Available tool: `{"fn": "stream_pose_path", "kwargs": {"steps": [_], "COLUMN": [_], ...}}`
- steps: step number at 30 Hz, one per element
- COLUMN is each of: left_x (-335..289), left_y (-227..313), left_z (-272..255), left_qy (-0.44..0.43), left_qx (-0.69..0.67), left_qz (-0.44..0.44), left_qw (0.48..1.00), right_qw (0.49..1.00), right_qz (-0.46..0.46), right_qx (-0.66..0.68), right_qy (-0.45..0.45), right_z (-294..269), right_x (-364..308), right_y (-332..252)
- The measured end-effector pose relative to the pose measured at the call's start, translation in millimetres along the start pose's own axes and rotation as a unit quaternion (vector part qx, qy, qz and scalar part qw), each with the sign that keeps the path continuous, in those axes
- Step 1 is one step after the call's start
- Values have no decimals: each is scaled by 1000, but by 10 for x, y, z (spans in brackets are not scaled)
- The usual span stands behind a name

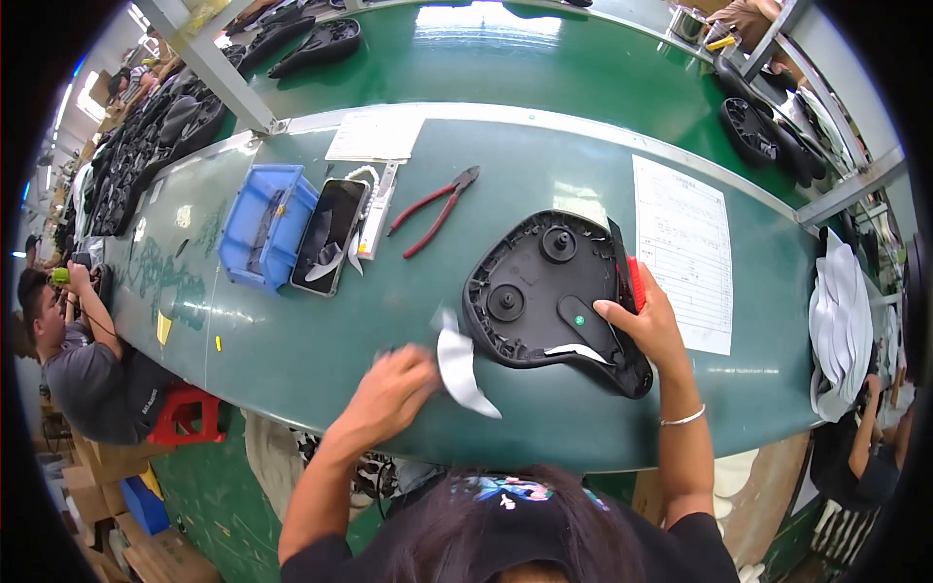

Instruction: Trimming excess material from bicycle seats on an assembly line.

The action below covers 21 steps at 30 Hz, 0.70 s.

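Right hand (649,325) at the right edge of a black plastic saddle base (544,291), underside up, lying flat on the green tabletop (389,321). Thumb laid across the base's near right part, fingers curled round its rim, gripping it together with a small red tool (636,282) pressed against that edge. Two round bosses and a green dot visible on the base; a thin white strip (575,351) stuck across its near end.

Left hand (394,389) blurred, just left of the base, near the tabletop's front edge, fingers pinched on a curved white strip of backing paper (459,367) standing up between hand and base. Strip's upper end close to the base's left rim; touching or not, cannot tell.

Farther back on the tabletop: red-handled pliers (434,209), a black phone (330,236) with white scraps on it, a blue plastic bin (264,225) to its left, a printed sheet (683,253) right of the base. Stack of white cut pieces (841,330) at the far right. More black saddle bases (146,146) heaped at the upper left.
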State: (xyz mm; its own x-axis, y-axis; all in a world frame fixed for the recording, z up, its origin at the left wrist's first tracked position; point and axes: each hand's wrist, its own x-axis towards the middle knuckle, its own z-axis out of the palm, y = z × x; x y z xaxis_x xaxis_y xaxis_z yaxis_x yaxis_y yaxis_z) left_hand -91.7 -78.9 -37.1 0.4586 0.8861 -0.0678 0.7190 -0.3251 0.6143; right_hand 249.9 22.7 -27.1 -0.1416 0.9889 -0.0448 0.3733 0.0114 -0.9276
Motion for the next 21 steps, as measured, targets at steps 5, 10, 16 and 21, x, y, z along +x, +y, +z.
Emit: {"fn": "stream_pose_path", "kwargs": {"steps": [5, 10, 16, 21], "left_x": [-692, -62, 1311, 2139], "left_y": [106, 173, 479, 490], "left_z": [-789, -589, -86, 548], "left_qy": [-209, 112, 15, 141], "left_qx": [-62, -3, -43, -54], "left_qz": [-221, -179, 102, 104], "left_qw": [951, 977, 994, 983], "right_qw": [996, 948, 952, 960], "right_qz": [27, 20, 24, 16], "right_qx": [77, 270, 256, 187], "right_qy": [29, 169, 165, 207], "right_z": [-363, -584, -594, -1272], "right_x": [790, 1789, 1515, 1733], "right_y": [60, 467, 719, 1025]}}
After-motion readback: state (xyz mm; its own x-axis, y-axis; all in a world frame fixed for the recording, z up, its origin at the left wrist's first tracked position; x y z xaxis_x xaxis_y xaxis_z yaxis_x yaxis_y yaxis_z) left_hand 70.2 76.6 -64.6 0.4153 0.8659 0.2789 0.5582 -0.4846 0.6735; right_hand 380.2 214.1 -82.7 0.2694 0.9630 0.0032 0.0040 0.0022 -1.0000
